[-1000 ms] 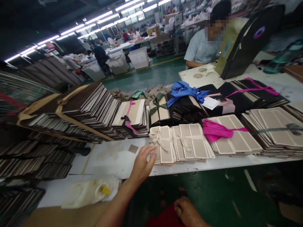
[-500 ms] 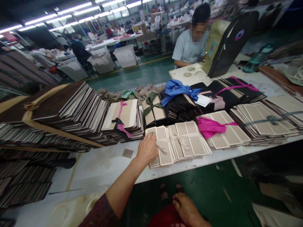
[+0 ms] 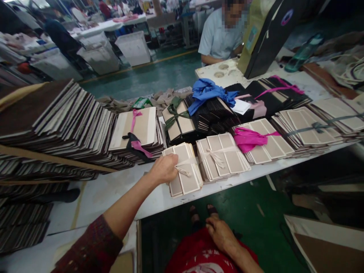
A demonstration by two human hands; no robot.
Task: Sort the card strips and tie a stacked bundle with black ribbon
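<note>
My left hand (image 3: 165, 168) is closed on the left side of a small bundle of beige panels (image 3: 188, 178), tied with a cream cloth strip. The bundle rests near the front edge of the white table (image 3: 113, 193), slightly tilted. Just right of it lies a similar bundle (image 3: 224, 159) with a cream tie, a narrow gap between them. Low in front of the red apron (image 3: 193, 246), my right hand (image 3: 220, 233) hangs with its fingers curled, nothing visible in them; the fingertips are partly hidden.
Tall stacks of dark-edged panels (image 3: 76, 121) stand at left. Behind are bundles with a green tie (image 3: 176, 113) and blue cloth (image 3: 210, 93); a magenta-tied bundle (image 3: 264, 146) lies right. A co-worker (image 3: 216, 38) sits beyond, beside a machine (image 3: 264, 38). A panel (image 3: 327, 246) leans at lower right.
My left hand has shifted the cream-tied bundle to the left, opening a gap beside its neighbour. The view has tilted downward. My right hand stays low in front of the apron.
</note>
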